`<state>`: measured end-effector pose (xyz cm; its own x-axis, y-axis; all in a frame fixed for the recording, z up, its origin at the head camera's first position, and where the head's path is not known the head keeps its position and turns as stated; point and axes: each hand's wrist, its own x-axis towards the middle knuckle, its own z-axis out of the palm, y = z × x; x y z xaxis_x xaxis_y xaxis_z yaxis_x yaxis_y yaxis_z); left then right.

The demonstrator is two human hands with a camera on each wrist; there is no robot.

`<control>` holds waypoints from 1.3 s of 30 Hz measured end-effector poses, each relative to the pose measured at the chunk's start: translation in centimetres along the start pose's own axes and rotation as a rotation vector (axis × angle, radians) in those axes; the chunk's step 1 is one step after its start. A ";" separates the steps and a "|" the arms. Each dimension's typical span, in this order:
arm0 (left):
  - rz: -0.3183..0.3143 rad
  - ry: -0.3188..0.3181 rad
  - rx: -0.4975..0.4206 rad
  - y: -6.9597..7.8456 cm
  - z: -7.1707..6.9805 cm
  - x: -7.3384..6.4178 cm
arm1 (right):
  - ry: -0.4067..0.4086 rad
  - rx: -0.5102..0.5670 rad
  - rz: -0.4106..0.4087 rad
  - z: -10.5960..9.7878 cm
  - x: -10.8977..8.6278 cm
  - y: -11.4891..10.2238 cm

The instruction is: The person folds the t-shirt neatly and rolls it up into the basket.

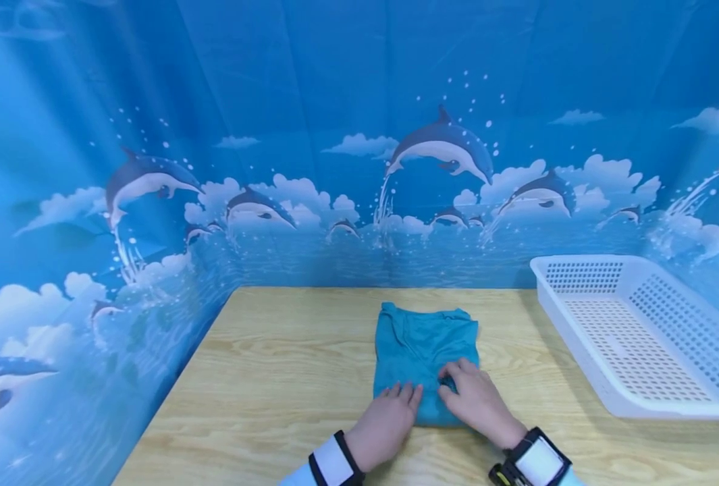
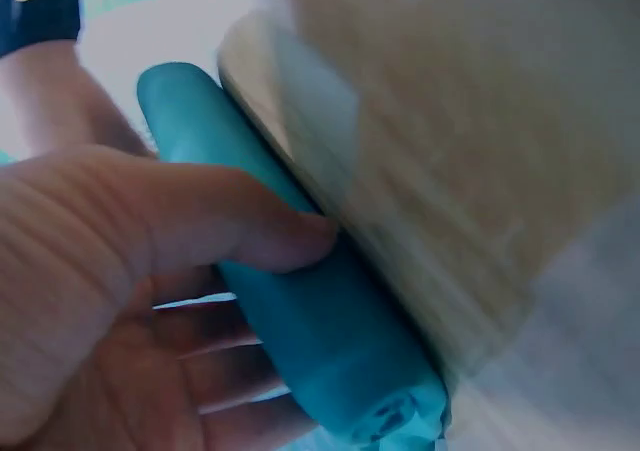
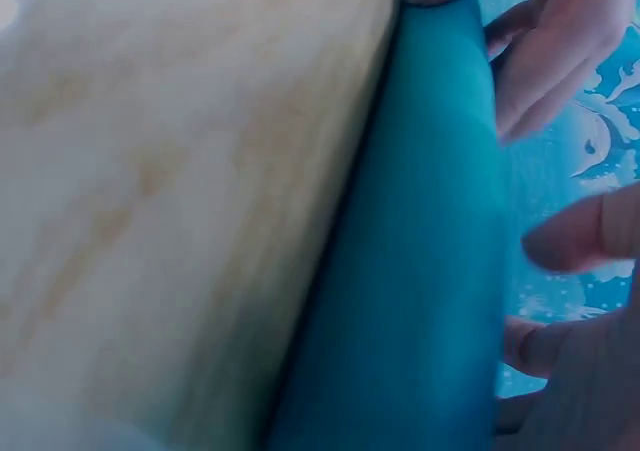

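A folded teal garment (image 1: 422,344) lies on the wooden table, wrinkled toward its far end. Its near end forms a smooth roll, and a spiral of cloth shows at the roll's end in the left wrist view. My left hand (image 1: 386,425) holds the left part of the roll, thumb on the near side and fingers over the far side. At the right part is my right hand (image 1: 481,405), its fingers loosely bent. In the right wrist view that hand's thumb (image 3: 575,236) stands apart from the cloth, while other fingertips reach the roll's edge.
A white perforated plastic basket (image 1: 608,378) stands on the right of the table (image 1: 262,378). A blue curtain (image 1: 335,67) printed with dolphins and clouds hangs behind the table and along its left side. Both wrists wear strapped devices.
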<state>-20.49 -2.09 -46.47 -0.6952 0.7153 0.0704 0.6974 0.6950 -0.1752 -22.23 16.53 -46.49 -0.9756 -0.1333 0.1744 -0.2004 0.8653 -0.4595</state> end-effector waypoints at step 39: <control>-0.176 -0.454 -0.767 -5.2 -0.7 5.0 | -0.061 -0.362 -0.364 1.5 -3.2 -1.9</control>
<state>-27.45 -2.04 -44.56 -0.6913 0.6098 -0.3876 0.3867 0.7653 0.5145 -18.88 14.60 -47.48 -0.8539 -0.4757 0.2111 -0.4948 0.8678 -0.0461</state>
